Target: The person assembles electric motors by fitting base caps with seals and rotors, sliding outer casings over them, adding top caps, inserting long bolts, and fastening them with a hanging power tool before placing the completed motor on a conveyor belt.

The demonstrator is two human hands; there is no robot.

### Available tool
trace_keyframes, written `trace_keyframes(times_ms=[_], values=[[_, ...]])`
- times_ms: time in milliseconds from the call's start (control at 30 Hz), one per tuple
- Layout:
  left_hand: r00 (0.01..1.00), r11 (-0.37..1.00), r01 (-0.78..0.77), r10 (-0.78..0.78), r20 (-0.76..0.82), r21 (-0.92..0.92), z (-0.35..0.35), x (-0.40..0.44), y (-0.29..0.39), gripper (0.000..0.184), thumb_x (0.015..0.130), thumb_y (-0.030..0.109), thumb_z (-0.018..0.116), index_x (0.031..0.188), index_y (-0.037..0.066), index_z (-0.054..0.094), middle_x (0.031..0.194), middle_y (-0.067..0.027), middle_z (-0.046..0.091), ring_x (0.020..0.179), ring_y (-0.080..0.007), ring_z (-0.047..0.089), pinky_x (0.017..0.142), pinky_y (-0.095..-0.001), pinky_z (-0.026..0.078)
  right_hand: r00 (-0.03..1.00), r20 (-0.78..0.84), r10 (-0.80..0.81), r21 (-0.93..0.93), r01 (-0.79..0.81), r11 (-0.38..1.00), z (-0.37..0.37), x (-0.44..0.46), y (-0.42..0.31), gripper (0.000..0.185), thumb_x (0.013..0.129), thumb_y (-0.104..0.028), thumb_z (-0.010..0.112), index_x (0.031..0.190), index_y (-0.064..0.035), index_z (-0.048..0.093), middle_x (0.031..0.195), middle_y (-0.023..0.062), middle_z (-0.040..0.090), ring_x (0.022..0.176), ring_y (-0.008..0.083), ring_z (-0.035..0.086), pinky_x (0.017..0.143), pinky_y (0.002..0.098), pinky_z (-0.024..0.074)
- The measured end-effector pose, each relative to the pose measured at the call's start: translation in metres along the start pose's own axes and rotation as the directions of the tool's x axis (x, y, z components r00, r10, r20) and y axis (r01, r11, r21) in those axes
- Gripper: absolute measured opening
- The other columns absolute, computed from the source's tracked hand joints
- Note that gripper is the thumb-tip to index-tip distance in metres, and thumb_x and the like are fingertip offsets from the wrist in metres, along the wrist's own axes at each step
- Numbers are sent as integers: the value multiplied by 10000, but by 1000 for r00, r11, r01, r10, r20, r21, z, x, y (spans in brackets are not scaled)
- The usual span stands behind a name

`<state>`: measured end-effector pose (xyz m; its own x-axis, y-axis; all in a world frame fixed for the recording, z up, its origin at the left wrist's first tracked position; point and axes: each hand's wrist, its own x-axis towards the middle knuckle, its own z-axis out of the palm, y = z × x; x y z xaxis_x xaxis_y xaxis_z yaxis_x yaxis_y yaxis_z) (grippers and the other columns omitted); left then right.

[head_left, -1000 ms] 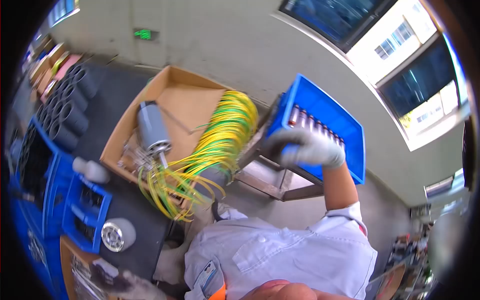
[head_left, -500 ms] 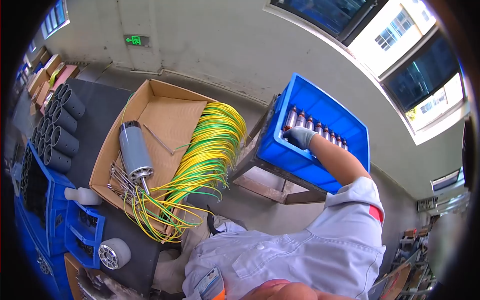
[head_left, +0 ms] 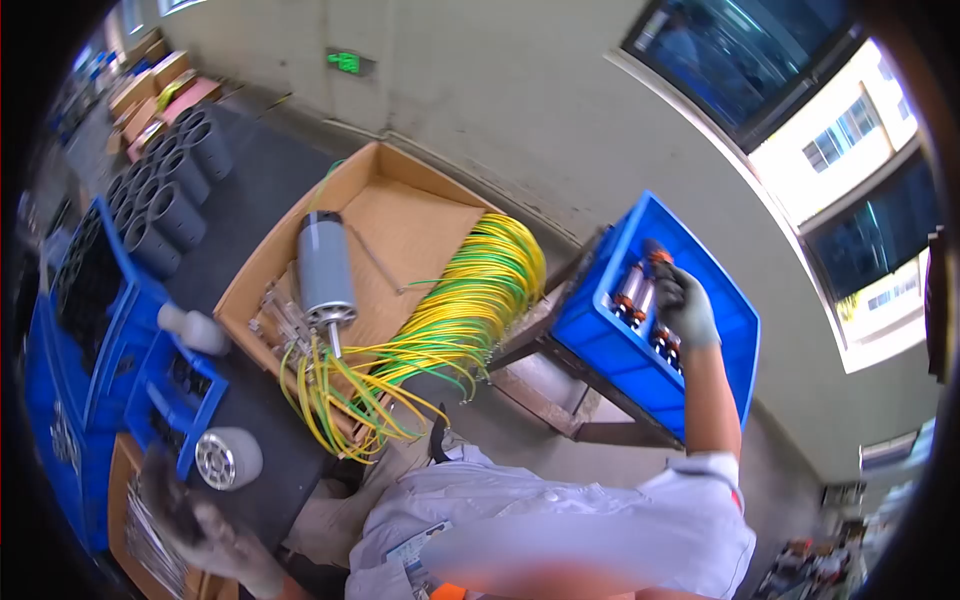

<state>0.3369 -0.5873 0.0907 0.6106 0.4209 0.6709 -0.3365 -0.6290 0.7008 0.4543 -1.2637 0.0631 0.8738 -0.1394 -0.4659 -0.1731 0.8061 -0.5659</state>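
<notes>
R hand [head_left: 686,308]: gloved, right of ctr in frame, reaching down into large blue bin [head_left: 715,375], over row of armatures [head_left: 634,284].
R grip: fingers curled at copper-colored end of 1 armature; can't tell if clamped on it, glove hiding contact.
Armatures: right of ctr in frame, inside large blue bin, silver bodies w/ copper-colored ends, partly hid behind R hand.
Bin stand: large blue bin resting on metal stand [head_left: 595,382], just right of frame ctr.
L hand [head_left: 205,530]: gloved, lower left of frame, fingers apart, blurred; overlapping carton [head_left: 122,490] of thin metal pieces, can't tell if touching.
Cardboard tray [head_left: 410,205]: left of ctr, on dark workbench [head_left: 275,160].
In tray: 1 gray motor [head_left: 327,268], shaft toward bottom of frame; thin rod [head_left: 375,258] to its right.
Wires [head_left: 490,290]: yellow-green bundle along tray's right side, loose ends spilling toward lower ctr-left.
Lower left: white drum w/ metal face [head_left: 228,458], beside small blue bin [head_left: 205,425] w/ dark parts.
Upper left: gray tubes [head_left: 178,205], grouped on workbench.
Upper ctr-left: green sign [head_left: 347,62] on wall.
</notes>
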Motion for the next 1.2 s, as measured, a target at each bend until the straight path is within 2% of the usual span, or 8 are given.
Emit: trace_keyframes(times_ms=[267, 367, 433, 567, 633, 800, 967, 1200], values=[[645, 813, 294, 219, 732, -503, 120, 24, 80, 549, 881, 193, 708, 1355, -57, 591, 1326, -217, 650, 1249, -281, 632, 1057, -390, 483, 816, 520, -252, -372, 481, 794, 113, -127, 109, 351, 979, -300, 730, 1148, -24, 595, 768, -45, 533, 491, 33, 409, 384, 199, 295], [464, 569, 627, 277, 842, -532, 163, 6, 90, 914, 999, 545, 638, 1599, -41, 276, 1560, -179, 457, 1451, -260, 423, 1191, -396, 350, 760, 642, -100, -300, 368, 880, 142, -121, 175, 418, 925, -328, 793, 1102, 15, 633, 783, 34, 622, 482, 75, 470, 375, 229, 318], [573, 264, 696, 357, 738, -668, 151, 8, 104, 913, 1040, 483, 600, 1637, -28, 135, 1597, -164, 385, 1471, -232, 372, 1212, -374, 304, 658, 747, 97, -365, 283, 887, 165, -111, 216, 392, 915, -313, 803, 1028, 38, 673, 762, 87, 655, 495, 109, 518, 387, 252, 357], [844, 449, 494, -44, 534, -745, 103, -8, 71, 789, 1055, 341, 608, 1618, -29, 197, 1497, -197, 481, 1389, -236, 466, 1159, -382, 375, 490, 649, 583, -754, 311, 578, 235, -107, 269, 260, 968, -211, 715, 958, 42, 656, 854, 120, 676, 700, 193, 634, 651, 325, 524], [901, 629, 408, -159, 404, -662, 65, -7, 51, 831, 971, 318, 722, 1593, -29, 294, 1411, -206, 579, 1322, -269, 566, 1116, -386, 434, 112, 713, 692, -405, 872, 276, 273, -84, 290, 308, 980, -250, 707, 1063, 44, 671, 973, 126, 706, 862, 256, 679, 781, 410, 553], [976, 984, 130, -105, 189, -121, 6, -16, 20, 876, 740, 211, 895, 1458, -55, 470, 1296, -195, 642, 1121, -306, 680, 979, -406, 532, 335, 845, 417, -527, 388, 756, 330, -121, 353, 850, 862, -264, 818, 1522, 14, 361, 1436, 165, 540, 1321, 285, 556, 1119, 423, 444], [995, 993, -103, 104, -4, 57, -7, -33, -4, 982, 574, 185, 965, 1416, 0, 495, 1220, -201, 647, 995, -380, 694, 893, -489, 551, 454, 770, 449, -611, 320, 724, 341, -124, 394, 639, 806, -47, 807, 1347, -11, 469, 1241, 184, 644, 1083, 252, 690, 965, 428, 579], [948, 915, 307, -318, -1, 261, -30, -64, -90, 1082, 654, 163, 937, 1512, -82, 324, 1381, -284, 562, 1259, -450, 583, 1074, -506, 475, 352, 856, 379, -504, 399, 766, 373, -114, 434, 581, 796, -106, 845, 1279, -56, 525, 1169, 147, 640, 1177, 306, 652, 1037, 486, 529]])
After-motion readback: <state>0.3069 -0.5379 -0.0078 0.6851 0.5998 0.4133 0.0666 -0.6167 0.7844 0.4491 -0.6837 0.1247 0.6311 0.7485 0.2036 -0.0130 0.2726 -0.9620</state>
